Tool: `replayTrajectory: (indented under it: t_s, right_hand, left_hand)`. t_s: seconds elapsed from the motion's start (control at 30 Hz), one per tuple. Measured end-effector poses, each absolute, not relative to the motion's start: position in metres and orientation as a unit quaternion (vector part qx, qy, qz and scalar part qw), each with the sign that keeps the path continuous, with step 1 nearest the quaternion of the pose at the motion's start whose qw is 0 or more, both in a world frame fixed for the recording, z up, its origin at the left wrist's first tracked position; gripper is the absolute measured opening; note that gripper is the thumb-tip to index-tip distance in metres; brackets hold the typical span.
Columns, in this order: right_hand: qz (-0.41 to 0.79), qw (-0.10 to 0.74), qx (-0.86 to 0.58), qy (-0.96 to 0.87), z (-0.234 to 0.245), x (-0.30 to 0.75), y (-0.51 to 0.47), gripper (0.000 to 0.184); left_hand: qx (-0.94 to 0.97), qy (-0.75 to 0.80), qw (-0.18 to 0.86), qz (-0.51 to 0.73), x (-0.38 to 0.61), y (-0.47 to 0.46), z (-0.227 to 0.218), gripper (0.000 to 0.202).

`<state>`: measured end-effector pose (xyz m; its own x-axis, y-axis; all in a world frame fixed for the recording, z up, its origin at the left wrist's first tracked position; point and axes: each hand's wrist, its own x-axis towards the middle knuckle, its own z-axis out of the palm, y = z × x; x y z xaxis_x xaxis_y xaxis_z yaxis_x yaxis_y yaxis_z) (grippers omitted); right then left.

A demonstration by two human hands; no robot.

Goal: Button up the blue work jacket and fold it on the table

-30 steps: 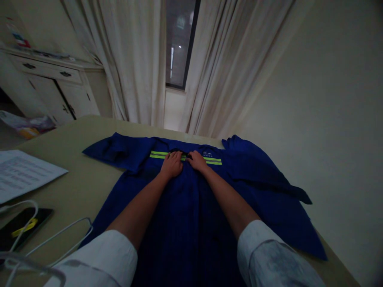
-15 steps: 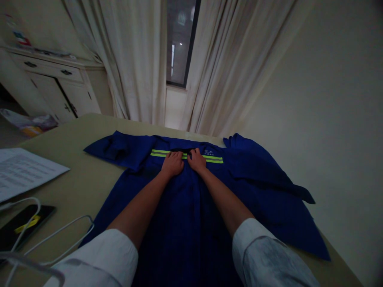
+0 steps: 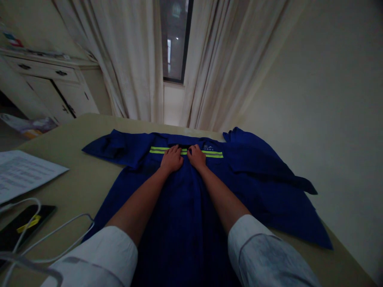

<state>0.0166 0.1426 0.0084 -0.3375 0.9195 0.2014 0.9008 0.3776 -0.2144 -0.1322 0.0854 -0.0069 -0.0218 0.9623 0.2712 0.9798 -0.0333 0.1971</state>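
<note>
Two bare forearms reach out of white sleeves, and the left hand (image 3: 171, 159) and right hand (image 3: 196, 156) lie palm-down, fingers slightly curled, side by side; whether they grip the cloth cannot be told. Beneath them, a blue woven work shirt (image 3: 185, 195) lies spread on a beige tabletop (image 3: 86, 175), its two reflective yellow-green stripes (image 3: 209, 154) running across. To the left are one black phone (image 3: 20, 227), a white cable (image 3: 60, 235) and a printed sheet (image 3: 26, 173). Beyond hang two pale curtains (image 3: 125, 59) around one dark window (image 3: 175, 40), with a white cabinet (image 3: 50, 85) to the left.

Blue work shirt (image 3: 185, 207) higher in view
</note>
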Motion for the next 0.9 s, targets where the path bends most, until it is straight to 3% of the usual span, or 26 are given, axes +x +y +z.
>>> replayTrajectory:
  t_s: [0.13,0.47,0.63,0.9]
  right_hand:
    - [0.016,0.140,-0.556,-0.819,0.009,0.016,0.141,0.029]
    - [-0.042,0.092,-0.549,-0.830,0.007,0.014,0.137,0.040]
    - [-0.086,0.017,-0.506,-0.858,0.019,0.014,0.132,0.039]
    - [-0.120,-0.032,-0.425,-0.896,0.045,0.019,0.132,0.043]
  left_hand:
    - [-0.696,-0.699,0.030,-0.161,-0.133,0.088,-0.010,0.062]
    - [-0.766,-0.626,0.007,-0.146,-0.137,0.087,-0.007,0.059]
    - [-0.762,-0.630,-0.004,-0.147,-0.137,0.088,-0.008,0.056]
    - [-0.780,-0.607,-0.008,-0.153,-0.137,0.089,-0.011,0.058]
